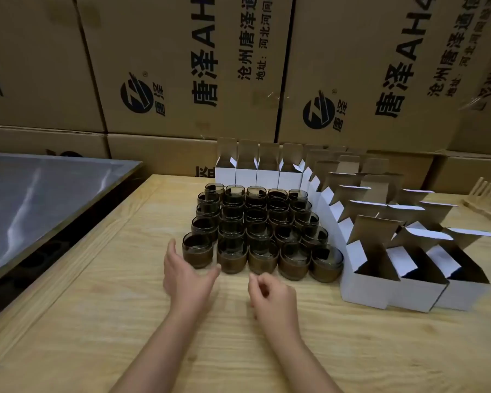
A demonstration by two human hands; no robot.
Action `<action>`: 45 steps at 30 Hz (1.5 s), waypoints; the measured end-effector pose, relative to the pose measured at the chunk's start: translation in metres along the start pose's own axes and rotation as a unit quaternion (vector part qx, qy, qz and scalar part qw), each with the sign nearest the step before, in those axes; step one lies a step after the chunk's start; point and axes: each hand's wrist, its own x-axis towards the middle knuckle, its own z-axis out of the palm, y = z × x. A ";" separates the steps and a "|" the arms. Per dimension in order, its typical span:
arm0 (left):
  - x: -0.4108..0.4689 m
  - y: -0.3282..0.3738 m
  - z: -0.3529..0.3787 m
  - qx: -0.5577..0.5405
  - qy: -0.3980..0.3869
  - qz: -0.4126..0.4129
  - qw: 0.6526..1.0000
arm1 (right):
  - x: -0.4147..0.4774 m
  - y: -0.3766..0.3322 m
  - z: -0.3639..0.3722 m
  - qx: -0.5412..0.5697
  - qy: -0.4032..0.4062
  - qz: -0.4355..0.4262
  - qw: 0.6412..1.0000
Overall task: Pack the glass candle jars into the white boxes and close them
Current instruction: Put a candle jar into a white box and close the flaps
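Dark round glass candle jars (262,259) are seen mid-tabletop, just beyond the left hand (186,275) and its spread fingers — the right hand (272,296) is loosely curled.

Left hand (186,275) spread open, right hand (272,297) loosely curled, both forearms extended forward.
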 end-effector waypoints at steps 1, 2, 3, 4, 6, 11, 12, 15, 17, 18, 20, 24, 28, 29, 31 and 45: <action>0.005 0.000 0.002 -0.005 -0.013 -0.007 1.000 | 0.000 0.003 0.002 0.007 -0.011 0.000 1.000; 0.009 0.000 0.004 -0.005 -0.020 -0.004 1.000 | 0.000 0.004 0.003 0.012 -0.017 0.000 1.000; 0.014 -0.003 0.006 -0.001 -0.029 -0.010 1.000 | 0.001 0.006 0.004 0.012 -0.026 0.002 1.000; 0.020 -0.003 0.008 0.002 -0.036 -0.019 0.999 | 0.002 0.006 0.004 0.014 -0.035 0.002 0.999; 0.027 -0.007 0.011 -0.008 -0.039 -0.020 0.999 | 0.003 0.008 0.004 0.025 -0.036 0.002 0.999; 0.025 -0.010 0.006 -0.027 -0.027 -0.003 0.999 | 0.003 0.009 0.003 0.026 -0.046 -0.001 0.999; 0.022 -0.009 0.003 -0.030 -0.015 0.001 0.999 | 0.002 0.009 0.003 0.025 -0.048 -0.005 0.999; 0.013 0.000 -0.009 -0.045 0.052 0.022 0.997 | 0.000 0.008 0.002 0.019 -0.048 -0.031 0.998; 0.003 0.013 -0.015 -0.064 0.081 0.072 0.992 | -0.003 0.004 0.000 0.050 -0.043 -0.053 0.996; -0.005 0.020 -0.015 -0.073 0.086 0.117 0.987 | -0.004 0.002 -0.001 0.077 -0.039 -0.060 0.994; -0.023 0.034 -0.011 -0.082 0.072 0.197 0.974 | -0.004 0.000 -0.003 0.158 -0.026 -0.061 0.985; -0.055 0.044 0.005 -0.060 0.010 0.256 0.965 | -0.005 -0.005 -0.011 0.287 -0.027 -0.034 0.957; -0.066 0.044 0.012 -0.051 -0.047 0.294 0.953 | 0.002 0.001 -0.021 0.298 -0.020 0.013 0.954; -0.066 0.042 0.012 -0.056 -0.081 0.301 0.948 | 0.005 0.003 -0.025 0.329 -0.022 0.032 0.943; -0.065 0.039 0.011 -0.090 -0.183 0.277 0.939 | 0.011 0.007 -0.035 0.384 -0.036 0.065 0.920; -0.057 0.025 0.020 -0.163 -0.317 0.154 0.922 | 0.012 -0.002 -0.087 -0.218 0.289 -0.189 0.913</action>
